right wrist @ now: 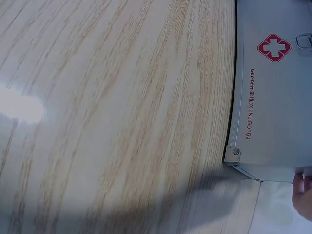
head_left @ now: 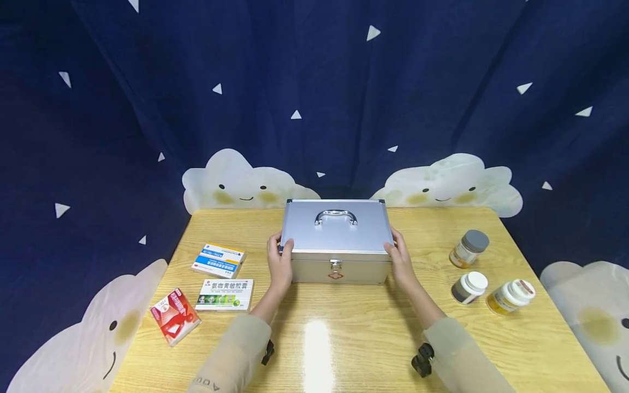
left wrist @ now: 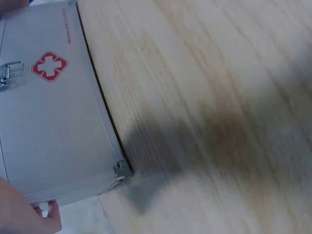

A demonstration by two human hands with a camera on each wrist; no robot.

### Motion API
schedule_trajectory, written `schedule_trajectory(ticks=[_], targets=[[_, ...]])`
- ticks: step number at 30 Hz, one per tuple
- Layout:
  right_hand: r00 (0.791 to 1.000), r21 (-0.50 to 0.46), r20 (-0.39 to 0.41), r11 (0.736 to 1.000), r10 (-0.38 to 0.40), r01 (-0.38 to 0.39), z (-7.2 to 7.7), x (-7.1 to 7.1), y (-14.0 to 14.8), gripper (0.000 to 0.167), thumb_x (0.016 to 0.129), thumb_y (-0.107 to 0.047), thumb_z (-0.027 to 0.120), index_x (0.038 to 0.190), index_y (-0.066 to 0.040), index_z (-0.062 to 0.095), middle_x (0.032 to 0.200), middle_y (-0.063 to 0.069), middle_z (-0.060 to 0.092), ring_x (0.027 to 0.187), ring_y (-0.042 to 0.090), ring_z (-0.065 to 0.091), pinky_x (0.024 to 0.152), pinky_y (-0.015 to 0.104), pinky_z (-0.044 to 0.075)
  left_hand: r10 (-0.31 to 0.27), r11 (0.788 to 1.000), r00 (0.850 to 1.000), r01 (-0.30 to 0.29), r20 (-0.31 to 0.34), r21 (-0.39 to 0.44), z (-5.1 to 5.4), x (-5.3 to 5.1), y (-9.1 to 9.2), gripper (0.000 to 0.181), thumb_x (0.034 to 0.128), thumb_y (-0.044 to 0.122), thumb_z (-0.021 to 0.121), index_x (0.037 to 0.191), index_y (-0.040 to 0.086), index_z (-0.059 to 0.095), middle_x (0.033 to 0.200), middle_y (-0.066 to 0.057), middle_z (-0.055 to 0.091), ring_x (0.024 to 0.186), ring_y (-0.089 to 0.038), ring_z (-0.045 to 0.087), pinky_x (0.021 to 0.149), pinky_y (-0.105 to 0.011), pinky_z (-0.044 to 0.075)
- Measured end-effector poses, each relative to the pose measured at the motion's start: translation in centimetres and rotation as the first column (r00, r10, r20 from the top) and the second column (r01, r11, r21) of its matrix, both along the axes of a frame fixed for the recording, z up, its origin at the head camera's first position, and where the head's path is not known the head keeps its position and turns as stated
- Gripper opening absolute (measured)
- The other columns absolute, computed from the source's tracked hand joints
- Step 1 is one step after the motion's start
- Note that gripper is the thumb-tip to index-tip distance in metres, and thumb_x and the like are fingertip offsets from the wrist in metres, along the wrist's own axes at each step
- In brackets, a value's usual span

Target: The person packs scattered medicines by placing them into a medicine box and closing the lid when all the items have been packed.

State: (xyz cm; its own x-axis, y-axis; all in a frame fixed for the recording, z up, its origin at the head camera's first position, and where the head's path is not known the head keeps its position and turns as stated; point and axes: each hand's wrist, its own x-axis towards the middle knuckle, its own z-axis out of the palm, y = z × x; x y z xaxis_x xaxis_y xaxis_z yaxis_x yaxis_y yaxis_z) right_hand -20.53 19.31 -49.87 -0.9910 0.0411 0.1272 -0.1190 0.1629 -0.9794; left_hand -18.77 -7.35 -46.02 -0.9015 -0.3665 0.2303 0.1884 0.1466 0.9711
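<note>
A silver metal first-aid box (head_left: 339, 225) stands at the table's back middle, lid down, with a chrome handle on top and a latch in front. My left hand (head_left: 280, 265) grips its left end, thumb on the lid's edge and fingers along the side. At the opposite end my right hand (head_left: 402, 262) holds it the same way. A red cross emblem (left wrist: 49, 66) marks the front in the left wrist view, where part of the left hand (left wrist: 24, 214) shows at the box's end. In the right wrist view, fingertips of the right hand (right wrist: 303, 197) touch the box's other end.
Left of the box lie a blue-and-white medicine box (head_left: 218, 261), a white-and-green one (head_left: 225, 295) and a red one (head_left: 176, 316). To the right are a grey-capped jar (head_left: 469, 248) and two white-capped bottles (head_left: 469, 287). A dark blue curtain (head_left: 334, 98) hangs behind the wooden table.
</note>
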Motion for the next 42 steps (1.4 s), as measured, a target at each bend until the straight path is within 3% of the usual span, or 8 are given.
schedule_trajectory(ticks=[4,11,23,31,38,42], targets=[[1.000,-0.021,0.008,1.000,0.000,0.000,0.3,0.3,0.3,0.053,0.092,-0.014,0.037,0.143,-0.006,0.025,0.144,0.016,0.029,0.123,0.030,0.031,0.099,0.040,0.023,0.002,1.000,1.000,-0.002,0.003,0.004,0.0,0.4,0.4,0.030,0.0869,0.005,0.052,0.113,-0.009,0.050,0.110,-0.024,0.047,0.092,-0.031,0.047,0.075,-0.024,0.037],[1.000,-0.021,-0.022,1.000,0.023,-0.023,2.5,1.7,0.0,0.052,0.091,-0.007,0.033,0.141,0.005,0.022,0.143,0.024,0.025,0.130,0.035,0.024,0.106,0.047,0.016,-0.013,1.000,1.000,0.013,0.004,0.019,-0.2,1.0,0.9,0.030,0.0879,0.006,0.050,0.114,-0.008,0.049,0.110,-0.023,0.046,0.086,-0.018,0.043,0.074,-0.028,0.037],[0.999,-0.010,-0.035,1.000,0.015,-0.015,2.9,2.8,0.4,0.055,0.089,-0.009,0.032,0.140,0.007,0.021,0.145,0.026,0.020,0.133,0.041,0.017,0.107,0.053,0.011,-0.035,0.999,0.999,0.035,-0.005,0.021,-0.6,1.7,1.4,0.031,0.0882,0.006,0.050,0.115,-0.008,0.048,0.111,-0.022,0.045,0.085,-0.013,0.041,0.073,-0.024,0.037],[1.000,0.005,-0.012,1.000,0.014,-0.014,3.2,3.7,0.6,0.054,0.091,-0.010,0.031,0.141,0.006,0.019,0.145,0.026,0.019,0.134,0.041,0.015,0.107,0.053,0.010,-0.021,1.000,1.000,0.021,0.006,0.016,-4.0,0.6,1.4,0.032,0.0878,0.013,0.053,0.117,-0.001,0.050,0.111,-0.015,0.046,0.086,-0.017,0.043,0.072,-0.024,0.038],[0.999,0.009,-0.030,1.000,0.011,-0.011,2.1,3.9,1.4,0.052,0.092,-0.009,0.031,0.141,0.005,0.020,0.146,0.024,0.019,0.134,0.040,0.014,0.107,0.054,0.010,-0.011,1.000,0.995,0.010,-0.103,-0.014,-4.6,1.2,1.7,0.033,0.0876,0.024,0.052,0.113,0.002,0.051,0.105,-0.013,0.046,0.084,-0.019,0.044,0.070,-0.026,0.039],[0.999,0.017,-0.037,1.000,0.010,-0.009,0.6,3.6,2.1,0.052,0.093,-0.012,0.031,0.142,0.004,0.019,0.147,0.023,0.017,0.135,0.040,0.012,0.107,0.054,0.009,-0.018,1.000,0.995,0.017,-0.098,-0.010,-4.6,1.6,1.8,0.032,0.0881,0.023,0.053,0.113,0.003,0.051,0.105,-0.012,0.046,0.084,-0.018,0.045,0.070,-0.026,0.040]])
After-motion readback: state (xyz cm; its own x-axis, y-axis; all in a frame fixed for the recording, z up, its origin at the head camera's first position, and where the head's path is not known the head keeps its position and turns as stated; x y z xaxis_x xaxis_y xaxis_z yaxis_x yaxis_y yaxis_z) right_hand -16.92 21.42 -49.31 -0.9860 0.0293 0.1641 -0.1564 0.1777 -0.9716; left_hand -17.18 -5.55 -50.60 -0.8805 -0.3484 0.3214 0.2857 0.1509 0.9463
